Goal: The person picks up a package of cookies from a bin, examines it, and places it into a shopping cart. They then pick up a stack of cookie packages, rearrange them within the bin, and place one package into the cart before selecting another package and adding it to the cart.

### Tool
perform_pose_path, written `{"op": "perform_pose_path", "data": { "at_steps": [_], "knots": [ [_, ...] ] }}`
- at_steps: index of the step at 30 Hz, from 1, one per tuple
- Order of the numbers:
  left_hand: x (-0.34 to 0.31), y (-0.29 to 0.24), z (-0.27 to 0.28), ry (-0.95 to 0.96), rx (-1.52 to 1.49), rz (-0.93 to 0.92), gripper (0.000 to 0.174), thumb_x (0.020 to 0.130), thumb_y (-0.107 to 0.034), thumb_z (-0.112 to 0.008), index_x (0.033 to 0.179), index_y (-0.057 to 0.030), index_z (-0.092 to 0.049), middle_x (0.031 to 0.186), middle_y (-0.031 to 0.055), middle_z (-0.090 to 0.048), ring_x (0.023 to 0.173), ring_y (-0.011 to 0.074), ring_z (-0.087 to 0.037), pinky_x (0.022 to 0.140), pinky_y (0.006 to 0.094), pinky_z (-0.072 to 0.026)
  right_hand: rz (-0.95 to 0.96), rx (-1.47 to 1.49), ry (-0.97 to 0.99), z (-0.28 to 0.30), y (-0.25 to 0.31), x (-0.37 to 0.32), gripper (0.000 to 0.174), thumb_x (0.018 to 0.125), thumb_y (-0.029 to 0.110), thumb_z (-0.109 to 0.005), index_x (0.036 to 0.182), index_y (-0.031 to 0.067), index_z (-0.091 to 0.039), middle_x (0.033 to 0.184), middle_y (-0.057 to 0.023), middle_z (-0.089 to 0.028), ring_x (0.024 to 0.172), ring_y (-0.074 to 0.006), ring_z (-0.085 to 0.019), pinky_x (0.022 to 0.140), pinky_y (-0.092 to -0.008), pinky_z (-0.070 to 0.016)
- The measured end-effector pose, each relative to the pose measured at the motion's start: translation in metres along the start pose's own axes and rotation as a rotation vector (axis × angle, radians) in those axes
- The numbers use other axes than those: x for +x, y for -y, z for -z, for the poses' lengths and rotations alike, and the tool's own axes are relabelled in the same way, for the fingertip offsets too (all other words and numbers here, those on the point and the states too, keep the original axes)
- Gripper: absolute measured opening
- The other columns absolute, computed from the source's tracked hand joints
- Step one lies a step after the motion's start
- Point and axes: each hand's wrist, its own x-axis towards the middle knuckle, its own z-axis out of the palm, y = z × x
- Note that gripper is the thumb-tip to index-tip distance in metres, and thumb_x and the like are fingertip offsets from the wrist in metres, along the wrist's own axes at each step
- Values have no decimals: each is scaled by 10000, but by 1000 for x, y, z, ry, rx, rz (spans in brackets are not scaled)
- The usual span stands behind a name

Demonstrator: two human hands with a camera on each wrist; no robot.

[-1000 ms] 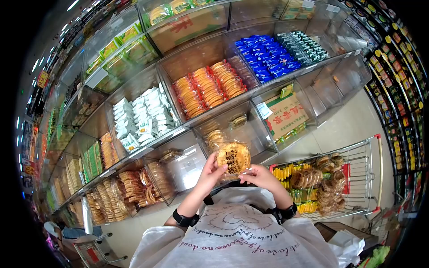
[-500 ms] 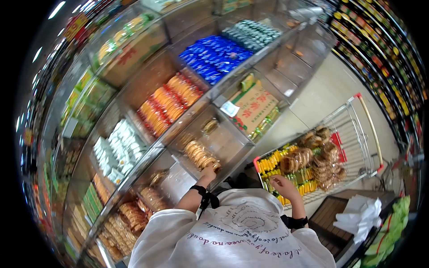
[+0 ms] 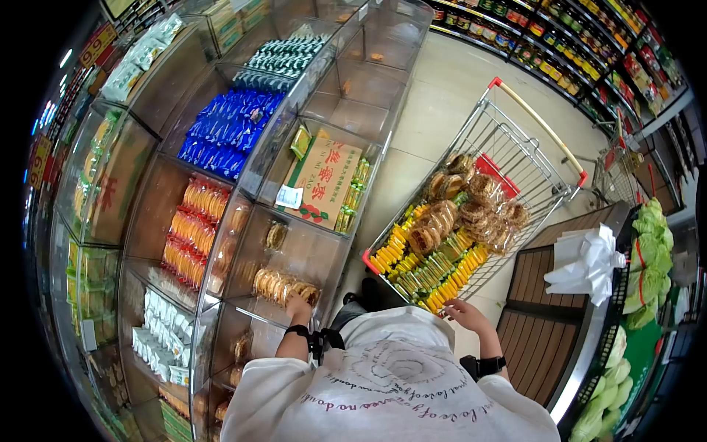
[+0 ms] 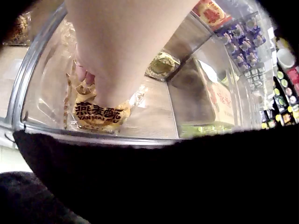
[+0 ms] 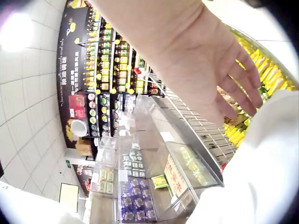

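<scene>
My left hand [image 3: 298, 308] reaches down into a clear-sided bin, at the near end of a row of round wrapped biscuits [image 3: 274, 286]. In the left wrist view its fingers [image 4: 85, 74] curl over the top of a wrapped oat biscuit [image 4: 100, 116] with dark printed characters; the forearm hides much of the grip. My right hand [image 3: 465, 315] hangs loosely by the near edge of a shopping cart [image 3: 515, 140], holding nothing. Its fingers [image 5: 240, 93] are relaxed and slightly spread in the right wrist view, with yellow packets [image 5: 266, 74] behind them.
Bagged brown round snacks [image 3: 434, 225] and yellow packets fill the cart's near part. A carton [image 3: 328, 177] stands in the neighbouring bin. Blue packets [image 3: 228, 132] lie farther left. To the right are a slatted wooden stand [image 3: 541, 324], white bags [image 3: 585, 261] and green vegetables [image 3: 648, 258].
A round wrapped biscuit held in both hands went down to the row in the bin with my left hand. My right hand let go and moved to the cart; the head view turned right.
</scene>
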Motion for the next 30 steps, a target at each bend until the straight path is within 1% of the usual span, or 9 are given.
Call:
{"op": "perform_pose_path", "data": {
  "at_steps": [5, 9, 13, 14, 17, 20, 23, 26, 30],
  "knots": [
    [-8, -5, 15, 76, -173, 46, 432, 634, -117, -566, 985, -39, -326, 1011, 199, -428, 955, 332, -423, 788, 360, -378, -99, 149, 78, 8, -16, 45, 338, 778, 238, -447, 1035, 18, -443, 808, -99, -575, 702, -152, -555, 642, -241, -421],
    [-22, 7, 7, -102, -385, -88, 454, 651, -157, -561, 1007, -12, -319, 986, 218, -434, 916, 347, -442, 759, 386, -381, -118, 218, -113, 13, -43, 107, 334, 779, 257, -464, 1047, 60, -453, 857, -56, -551, 703, -128, -543, 591, -243, -427],
    [-31, 25, -5, 46, -561, -242, 399, 680, -199, -562, 989, 2, -410, 831, 183, -534, 785, 291, -524, 690, 356, -408, -179, 486, -345, 17, -56, 172, 333, 767, 237, -471, 1058, 75, -444, 866, -58, -536, 670, -131, -545, 531, -238, -423],
    [-32, 26, -6, 166, -641, -230, 381, 690, -203, -560, 986, -5, -425, 819, 167, -541, 772, 278, -530, 681, 342, -412, -172, 449, -410, 18, -52, 181, 326, 756, 200, -481, 1043, 49, -448, 851, -78, -537, 638, -142, -543, 499, -246, -418],
    [-49, 32, -7, 143, -621, -295, 368, 700, -210, -560, 989, -17, -440, 835, 163, -537, 776, 264, -528, 673, 326, -413, -64, 378, -489, 18, -62, 216, 331, 749, 174, -487, 1040, 21, -444, 851, -98, -537, 621, -141, -542, 491, -253, -417],
    [-56, 34, -6, 108, -598, -307, 364, 699, -219, -561, 991, -32, -449, 852, 162, -533, 789, 274, -520, 673, 328, -413, -75, 280, -566, 3, -89, 260, 380, 713, 161, -526, 1034, -22, -439, 873, -129, -543, 689, -178, -546, 561, -269, -429],
    [-64, 30, 4, 83, -576, -305, 360, 699, -213, -557, 995, -38, -451, 864, 167, -527, 796, 286, -514, 677, 332, -412, -127, 121, -594, -2, -54, 249, 432, 678, 169, -562, 1031, -41, -430, 909, -164, -539, 794, -244, -530, 658, -288, -423],
    [-72, 26, 14, 50, -553, -313, 352, 698, -195, -553, 997, -40, -453, 874, 176, -520, 802, 297, -509, 685, 335, -410, -147, 130, -590, -5, -33, 240, 369, 671, 166, -528, 964, -37, -432, 991, -228, -402, 907, -348, -415, 784, -369, -355],
    [-99, -12, 90, -53, -611, -440, 296, 714, -117, -524, 997, -47, -473, 915, 169, -514, 840, 299, -503, 712, 334, -405, -70, -26, -606, -12, -34, 235, 367, 633, 102, -527, 946, -44, -405, 1016, -259, -349, 917, -405, -378, 806, -393, -340]
  ]
}}
